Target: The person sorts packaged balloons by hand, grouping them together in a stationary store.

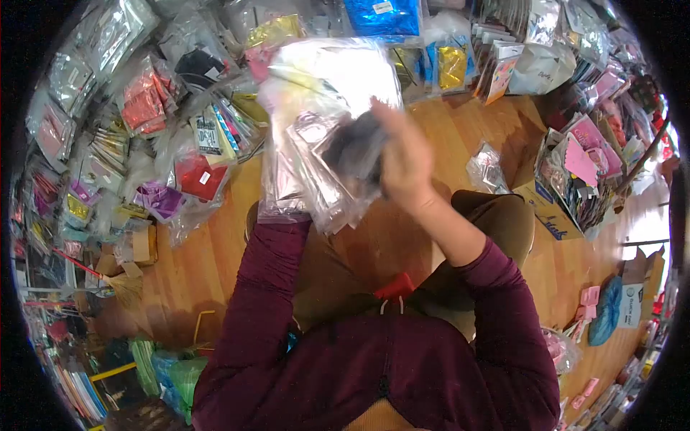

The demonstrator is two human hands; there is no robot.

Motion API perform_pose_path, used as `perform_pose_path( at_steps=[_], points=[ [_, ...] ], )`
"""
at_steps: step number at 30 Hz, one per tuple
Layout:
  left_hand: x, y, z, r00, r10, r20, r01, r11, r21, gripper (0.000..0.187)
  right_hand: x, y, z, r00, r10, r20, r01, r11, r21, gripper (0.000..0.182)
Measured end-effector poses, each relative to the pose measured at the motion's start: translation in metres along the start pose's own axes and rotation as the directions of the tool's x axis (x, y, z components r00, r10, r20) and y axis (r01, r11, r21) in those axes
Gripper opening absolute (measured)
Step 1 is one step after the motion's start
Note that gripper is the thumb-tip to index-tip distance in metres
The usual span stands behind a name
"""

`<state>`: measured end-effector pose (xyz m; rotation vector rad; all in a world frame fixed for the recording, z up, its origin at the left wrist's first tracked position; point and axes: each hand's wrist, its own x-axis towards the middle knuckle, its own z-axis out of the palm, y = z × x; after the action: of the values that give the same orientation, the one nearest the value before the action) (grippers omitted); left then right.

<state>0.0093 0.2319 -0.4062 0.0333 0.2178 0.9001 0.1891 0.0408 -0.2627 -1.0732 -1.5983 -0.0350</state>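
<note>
A stack of shiny clear plastic packets [287, 165] is held up in front of me, and light glares off its top. My left forearm runs in under this stack, and the packets cover the left hand and its fingers. At the stack's right side, my right hand [408, 158] is smeared by motion. It grips a dark packet [352, 147], blurred along with it, over the silvery packets. Part of the dark packet is hidden by the hand.
Piles of bagged goods, including a red packet [201, 176] and a blue foil packet [384, 16], lie left and ahead on the wooden floor [503, 133]. A full cardboard box [550, 208] stands right, near a small clear packet [487, 169]. A red object [394, 286] lies between my legs.
</note>
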Motion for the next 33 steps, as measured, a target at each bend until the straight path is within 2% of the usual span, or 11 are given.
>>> perform_pose_path(
  at_steps=[2,4,5,7,9,15,19,22,29,30,33],
  points=[
    [0.016,-0.007,0.008,1.0,0.026,0.016,-0.026,1.0,0.002,0.036,0.031,-0.007,-0.014,0.987,0.126,-0.103,-0.124,0.992,0.03,0.043],
    [0.012,-0.033,0.01,0.999,0.039,0.03,-0.039,0.999,0.011,0.036,0.05,-0.011,-0.014,0.901,0.217,-0.377,0.046,0.814,0.58,0.046],
    [0.026,-0.043,0.019,0.999,0.037,0.036,-0.038,0.999,0.024,0.036,0.049,-0.013,-0.01,0.9,0.215,-0.379,0.048,0.816,0.576,0.046],
    [-0.02,-0.051,0.009,0.999,0.023,0.048,-0.026,0.998,0.065,0.037,0.043,-0.014,0.004,0.998,-0.052,0.019,0.053,0.995,-0.083,0.047],
    [-0.023,-0.073,0.016,0.999,0.003,0.052,-0.009,0.992,0.123,0.037,0.035,0.003,0.02,0.999,0.016,0.052,0.0,0.956,-0.295,0.046],
    [-0.02,-0.065,0.03,0.999,-0.026,0.035,0.016,0.97,0.244,0.039,0.043,0.035,0.014,0.999,-0.008,-0.048,-0.005,0.968,-0.253,0.043],
    [-0.026,-0.068,0.037,0.999,-0.04,0.037,0.027,0.952,0.305,0.039,0.04,0.064,0.015,0.957,0.055,-0.285,-0.063,0.998,-0.018,0.043],
    [-0.06,-0.072,0.04,0.998,-0.045,0.047,0.025,0.932,0.362,0.04,0.034,0.08,0.011,0.864,0.404,-0.299,-0.284,0.884,0.372,0.035],
    [-0.103,-0.067,0.053,0.994,-0.04,0.104,-0.01,0.897,0.441,0.042,0.013,0.107,0.004,0.789,0.538,-0.297,-0.497,0.843,0.206,0.025],
    [-0.099,-0.065,0.058,0.993,-0.034,0.113,-0.021,0.892,0.451,0.042,0.01,0.127,0.002,0.752,0.563,-0.342,-0.461,0.821,0.338,0.02],
    [-0.116,-0.06,0.063,0.989,-0.017,0.146,-0.055,0.879,0.474,0.042,0.026,0.123,-0.042,0.497,0.834,-0.24,-0.458,0.487,0.744,0.019]
  ],
)
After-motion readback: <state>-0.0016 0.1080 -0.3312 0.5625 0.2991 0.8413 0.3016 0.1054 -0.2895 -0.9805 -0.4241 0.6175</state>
